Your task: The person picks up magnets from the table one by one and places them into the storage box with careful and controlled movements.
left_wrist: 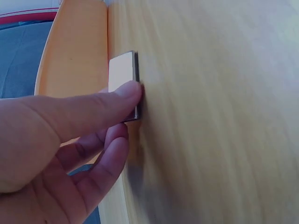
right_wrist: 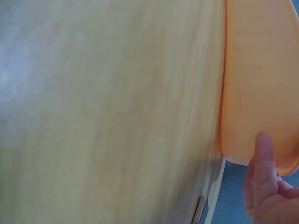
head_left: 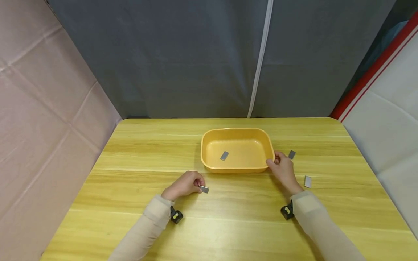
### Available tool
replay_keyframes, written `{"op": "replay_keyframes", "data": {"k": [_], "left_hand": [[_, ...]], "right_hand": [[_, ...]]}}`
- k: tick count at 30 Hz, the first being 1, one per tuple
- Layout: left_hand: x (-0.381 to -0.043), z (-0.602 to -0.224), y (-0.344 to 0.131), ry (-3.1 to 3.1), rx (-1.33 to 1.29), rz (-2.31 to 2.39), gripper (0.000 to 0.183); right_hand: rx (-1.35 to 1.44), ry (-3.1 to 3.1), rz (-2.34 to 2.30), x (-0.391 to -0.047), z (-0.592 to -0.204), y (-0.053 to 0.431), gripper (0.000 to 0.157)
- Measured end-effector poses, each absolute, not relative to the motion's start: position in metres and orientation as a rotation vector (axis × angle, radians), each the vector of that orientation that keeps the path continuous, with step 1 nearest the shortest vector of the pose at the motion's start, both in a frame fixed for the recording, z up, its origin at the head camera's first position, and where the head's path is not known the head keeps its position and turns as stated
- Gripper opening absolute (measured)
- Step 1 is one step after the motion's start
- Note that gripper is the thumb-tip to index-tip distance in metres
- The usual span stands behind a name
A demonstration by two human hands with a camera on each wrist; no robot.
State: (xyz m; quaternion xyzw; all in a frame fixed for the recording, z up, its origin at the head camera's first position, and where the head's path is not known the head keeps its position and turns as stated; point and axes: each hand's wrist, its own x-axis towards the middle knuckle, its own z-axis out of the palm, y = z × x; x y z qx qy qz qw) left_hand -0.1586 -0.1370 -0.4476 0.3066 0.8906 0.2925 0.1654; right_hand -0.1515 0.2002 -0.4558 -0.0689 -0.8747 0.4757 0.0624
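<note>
My left hand [head_left: 187, 184] pinches a small flat rectangular grey block [head_left: 204, 189] between thumb and fingers, low over the table in front of the yellow plastic basin [head_left: 235, 170]. In the left wrist view the thumb lies over the pale face of that block [left_wrist: 120, 71], and its dark edge shows. At the basin's front right corner, my right hand [head_left: 283, 171] grips the rim. One digit lies along the outer wall of the basin [right_wrist: 261, 93] in the right wrist view. A similar grey block [head_left: 224, 156] lies inside the basin, toward its left.
Right of the basin, a grey block [head_left: 292, 154] lies just beyond my right hand, and another block [head_left: 308, 181] lies nearer, beside the wrist. The wooden table [head_left: 241, 224] ends at a grey curtain [head_left: 183, 65] at the back.
</note>
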Motion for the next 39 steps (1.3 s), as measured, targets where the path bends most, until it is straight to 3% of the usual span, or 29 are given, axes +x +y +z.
{"op": "replay_keyframes", "data": {"k": [39], "left_hand": [[-0.1565,-0.4522,-0.1432,2.511,0.84,0.956,0.01]], "right_hand": [[-0.194,-2.64,1.348,-0.1527,-0.4572,0.2002,0.035]]}}
